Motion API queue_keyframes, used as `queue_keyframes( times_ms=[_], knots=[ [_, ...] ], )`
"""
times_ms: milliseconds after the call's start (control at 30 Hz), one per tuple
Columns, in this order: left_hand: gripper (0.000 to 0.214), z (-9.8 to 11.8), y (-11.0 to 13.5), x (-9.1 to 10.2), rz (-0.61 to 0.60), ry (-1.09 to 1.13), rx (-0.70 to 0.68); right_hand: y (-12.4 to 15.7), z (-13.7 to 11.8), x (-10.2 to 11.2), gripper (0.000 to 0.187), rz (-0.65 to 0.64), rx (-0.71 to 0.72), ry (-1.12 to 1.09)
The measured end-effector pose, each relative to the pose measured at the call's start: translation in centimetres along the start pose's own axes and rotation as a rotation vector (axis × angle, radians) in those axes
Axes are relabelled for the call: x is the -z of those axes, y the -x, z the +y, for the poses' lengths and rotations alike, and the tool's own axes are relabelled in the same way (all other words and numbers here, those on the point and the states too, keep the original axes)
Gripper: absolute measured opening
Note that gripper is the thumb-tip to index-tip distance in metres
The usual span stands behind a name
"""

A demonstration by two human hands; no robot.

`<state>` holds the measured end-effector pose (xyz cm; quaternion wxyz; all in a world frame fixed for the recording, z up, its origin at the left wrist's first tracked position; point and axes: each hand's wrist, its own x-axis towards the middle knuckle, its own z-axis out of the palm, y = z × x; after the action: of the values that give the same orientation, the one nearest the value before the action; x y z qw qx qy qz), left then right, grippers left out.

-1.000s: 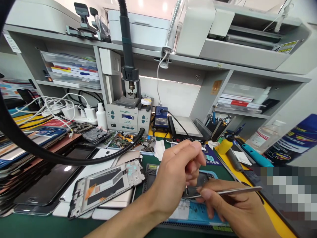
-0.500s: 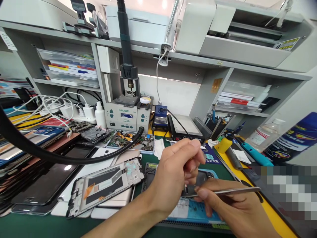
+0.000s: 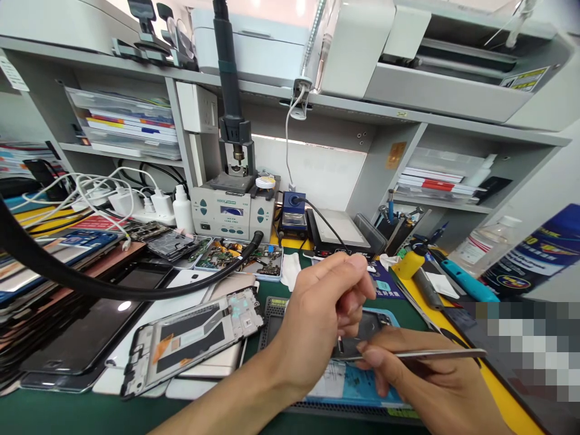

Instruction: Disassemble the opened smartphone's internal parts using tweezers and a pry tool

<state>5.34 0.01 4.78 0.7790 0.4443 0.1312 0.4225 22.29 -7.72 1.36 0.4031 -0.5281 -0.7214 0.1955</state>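
Note:
My left hand (image 3: 324, 302) hovers over a dark phone frame (image 3: 372, 326), its fingers curled together. Whatever those fingertips may pinch is hidden behind the hand. Tweezers (image 3: 457, 354) are gripped in my right hand (image 3: 417, 368), thumb and fingers pressed on them, at the right side of the phone frame. Their tips are hard to make out near the left fingers. Under the frame lies a blue pad (image 3: 353, 386) on a black perforated mat (image 3: 272, 307). To the left, an opened phone housing (image 3: 194, 341) rests tilted on other phones.
A black hose (image 3: 136, 293) arcs across the left side from the hot-air station (image 3: 226, 211). Phones (image 3: 99, 320) are stacked at left. Behind stand a tray of circuit boards (image 3: 267, 266) and a soldering station (image 3: 293, 214). A yellow bottle (image 3: 410, 263) and a clear bottle (image 3: 489, 244) stand right.
The rear end of the tweezers has shifted slightly right and down with my right hand. My left hand stays almost still.

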Motion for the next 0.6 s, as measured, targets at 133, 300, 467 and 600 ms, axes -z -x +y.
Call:
queue_keyframes(
  times_ms=[133,300,467,600],
  knots=[
    [0.033,-0.02,-0.05,0.02,-0.008,-0.003,0.002,0.01,-0.06,-0.09,0.035,-0.014,0.023,-0.005],
    [0.034,-0.09,-0.06,0.05,-0.005,-0.009,0.006,0.09,0.13,-0.07,0.036,-0.006,-0.008,-0.033],
    [0.034,-0.21,-0.06,-0.05,-0.010,-0.010,0.007,0.12,0.27,-0.20,0.036,0.000,-0.010,-0.050],
    [0.034,-0.18,-0.07,-0.03,-0.009,-0.011,0.008,0.18,0.25,-0.24,0.036,0.018,0.011,-0.053]
  ],
)
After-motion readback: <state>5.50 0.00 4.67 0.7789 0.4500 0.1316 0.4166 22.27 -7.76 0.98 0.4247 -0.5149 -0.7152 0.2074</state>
